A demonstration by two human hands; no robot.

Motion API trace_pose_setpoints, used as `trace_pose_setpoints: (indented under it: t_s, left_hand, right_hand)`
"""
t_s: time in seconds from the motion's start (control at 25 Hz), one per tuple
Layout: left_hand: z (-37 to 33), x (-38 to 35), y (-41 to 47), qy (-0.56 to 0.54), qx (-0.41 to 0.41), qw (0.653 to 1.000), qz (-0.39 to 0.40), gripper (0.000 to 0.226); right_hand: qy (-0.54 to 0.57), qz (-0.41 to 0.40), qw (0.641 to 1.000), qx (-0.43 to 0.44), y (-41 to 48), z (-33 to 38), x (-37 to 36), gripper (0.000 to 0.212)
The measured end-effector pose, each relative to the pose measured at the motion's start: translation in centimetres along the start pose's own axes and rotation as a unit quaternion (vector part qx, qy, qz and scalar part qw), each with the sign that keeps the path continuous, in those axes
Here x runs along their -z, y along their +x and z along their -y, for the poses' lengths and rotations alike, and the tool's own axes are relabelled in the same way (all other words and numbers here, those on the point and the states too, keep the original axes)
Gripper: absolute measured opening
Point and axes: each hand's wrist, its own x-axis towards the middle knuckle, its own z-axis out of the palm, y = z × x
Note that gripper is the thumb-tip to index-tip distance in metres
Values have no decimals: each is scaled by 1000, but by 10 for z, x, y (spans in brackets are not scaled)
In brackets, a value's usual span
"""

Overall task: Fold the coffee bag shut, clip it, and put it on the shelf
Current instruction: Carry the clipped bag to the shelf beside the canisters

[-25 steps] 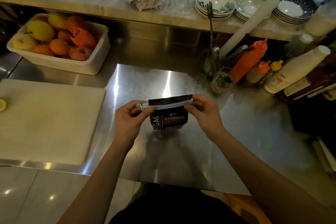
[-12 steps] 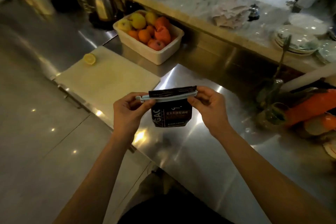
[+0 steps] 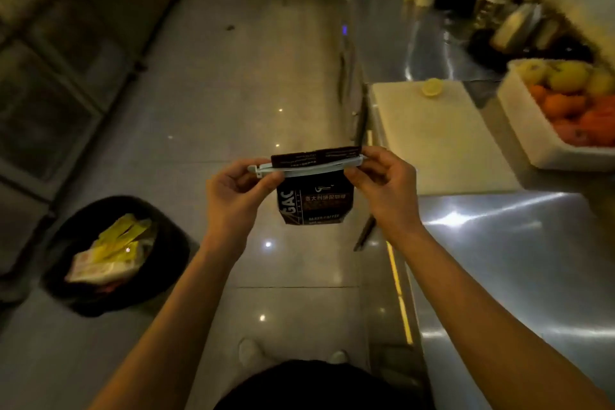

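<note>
A small black coffee bag (image 3: 314,201) with white print hangs in the air over the tiled floor, left of the steel counter. A long pale clip (image 3: 307,167) runs across its folded top, with the folded flap standing above the clip. My left hand (image 3: 234,191) pinches the clip's left end. My right hand (image 3: 382,181) pinches the right end of the clip and the bag's top corner. No shelf is recognisable in the blurred view.
The steel counter (image 3: 519,260) lies to my right, bearing a white cutting board (image 3: 436,140) with a lemon half (image 3: 432,88) and a white tub of fruit (image 3: 545,130). A black bin (image 3: 116,253) with yellow wrappers stands on the floor at left. Dark cabinets (image 3: 50,76) line the far left.
The view has swung left, away from the counter toward the aisle floor. The clipped bag, still held by both hands, has gone from above the counter to above the floor.
</note>
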Motion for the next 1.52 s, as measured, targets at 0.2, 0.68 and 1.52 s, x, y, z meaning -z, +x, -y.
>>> trace_pose_setpoints:
  t_s: [0.2,0.68,1.52]
  left_hand:
    - [-22,129,-51,41,-23,980,-193,14]
    - [-101,446,-277,31,-97,812,-575,28]
    - [-91,810,-320,47,-68,622,-779,23]
  right_hand:
    - [21,172,984,32,-9,19,-143,28]
    - [100,527,843,34,-213,59,-540,27]
    - [105,717,688,22,-333,32,-984,34]
